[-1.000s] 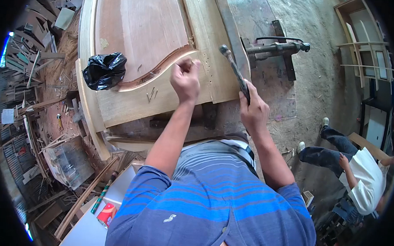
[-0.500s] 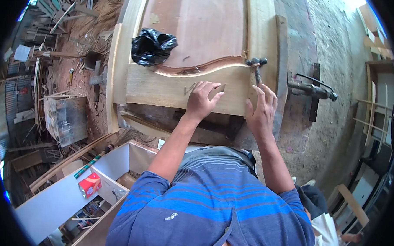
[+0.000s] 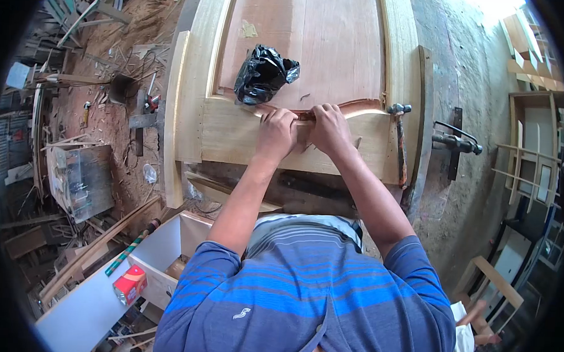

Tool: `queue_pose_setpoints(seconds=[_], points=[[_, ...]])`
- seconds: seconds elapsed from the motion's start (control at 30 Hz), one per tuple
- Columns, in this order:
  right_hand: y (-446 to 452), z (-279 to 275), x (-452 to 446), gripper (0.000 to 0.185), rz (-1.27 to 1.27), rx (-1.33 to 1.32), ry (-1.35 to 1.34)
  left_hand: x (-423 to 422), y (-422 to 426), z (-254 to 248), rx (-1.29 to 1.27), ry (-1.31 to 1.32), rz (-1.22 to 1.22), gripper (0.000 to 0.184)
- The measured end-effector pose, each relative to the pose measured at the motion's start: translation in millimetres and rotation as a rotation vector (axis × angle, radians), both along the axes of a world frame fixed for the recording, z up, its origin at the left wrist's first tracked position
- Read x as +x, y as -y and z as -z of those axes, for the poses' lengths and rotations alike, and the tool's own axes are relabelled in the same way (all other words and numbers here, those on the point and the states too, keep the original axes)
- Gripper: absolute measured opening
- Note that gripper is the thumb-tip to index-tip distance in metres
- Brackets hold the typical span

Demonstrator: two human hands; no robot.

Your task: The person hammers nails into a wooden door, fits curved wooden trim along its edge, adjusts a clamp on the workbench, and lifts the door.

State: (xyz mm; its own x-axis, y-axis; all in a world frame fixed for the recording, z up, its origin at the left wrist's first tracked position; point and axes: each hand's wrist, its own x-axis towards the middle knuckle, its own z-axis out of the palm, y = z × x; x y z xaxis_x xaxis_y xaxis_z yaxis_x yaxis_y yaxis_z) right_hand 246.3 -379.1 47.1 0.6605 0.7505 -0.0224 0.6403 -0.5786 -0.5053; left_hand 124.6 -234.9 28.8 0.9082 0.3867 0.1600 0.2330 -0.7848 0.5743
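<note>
A wooden panel door (image 3: 224, 133) lies before me with a curved groove along its lower rail. My left hand (image 3: 276, 133) and my right hand (image 3: 330, 129) are close together at the groove, fingers curled down onto its edge. Whatever their fingertips grip is hidden or too small to name. A hammer (image 3: 401, 143) lies on the door's right side, its head away from me. Just beyond my left hand sits a crumpled black plastic bag (image 3: 264, 76). A small thin piece (image 3: 358, 142) shows beside my right wrist.
A metal clamp (image 3: 456, 142) projects at the right of the bench. An open white box (image 3: 91, 300) with a red carton (image 3: 130, 285) stands at the lower left. Wood scraps litter the left floor. Part of another person (image 3: 464, 337) shows at the lower right.
My right hand has let go of the hammer, which now lies on the door, and has moved left beside my left hand. Both hands have come to the groove. The view has shifted.
</note>
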Motion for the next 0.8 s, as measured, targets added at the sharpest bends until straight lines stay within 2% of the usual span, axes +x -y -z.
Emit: queue_pose_setpoints(seconds=[0.1,0.3,0.43,0.5,0.6,0.7,0.73,0.8], points=[[-8.6,-2.7,-0.8,0.027,0.009,-0.097,-0.005,-1.0,-5.6,3.0,-0.06,0.049,0.025,0.016],[-9.7,-11.1,9.5,0.036,0.015,-0.061,-0.167,-2.0,-19.0,6.3,-0.245,0.072,0.069,0.019],[-23.1,-13.3,-4.9,0.037,0.009,-0.078,0.033,-7.3,-20.5,6.0,-0.359,0.109,0.028,0.021],[-28.6,2.4,-2.7,0.034,-0.056,-0.091,0.05,-13.8,-18.9,-14.7,-0.48,0.128,-0.009,0.021],[-33.5,-1.8,1.9,0.038,-0.017,-0.16,-0.023,-24.9,-18.5,-41.6,-0.447,0.193,-0.005,0.021],[-54.1,7.7,-1.4,0.032,0.077,-0.226,0.092,-25.5,-16.1,-64.2,-0.404,0.318,-0.039,0.023],[-57.1,5.3,3.2,0.047,0.032,-0.303,0.091,-23.8,-18.2,-67.9,-0.343,0.368,-0.057,0.024],[-60.2,0.3,14.7,0.037,-0.018,-0.321,-0.005,-22.1,-24.6,-71.6,-0.272,0.392,-0.106,0.028]])
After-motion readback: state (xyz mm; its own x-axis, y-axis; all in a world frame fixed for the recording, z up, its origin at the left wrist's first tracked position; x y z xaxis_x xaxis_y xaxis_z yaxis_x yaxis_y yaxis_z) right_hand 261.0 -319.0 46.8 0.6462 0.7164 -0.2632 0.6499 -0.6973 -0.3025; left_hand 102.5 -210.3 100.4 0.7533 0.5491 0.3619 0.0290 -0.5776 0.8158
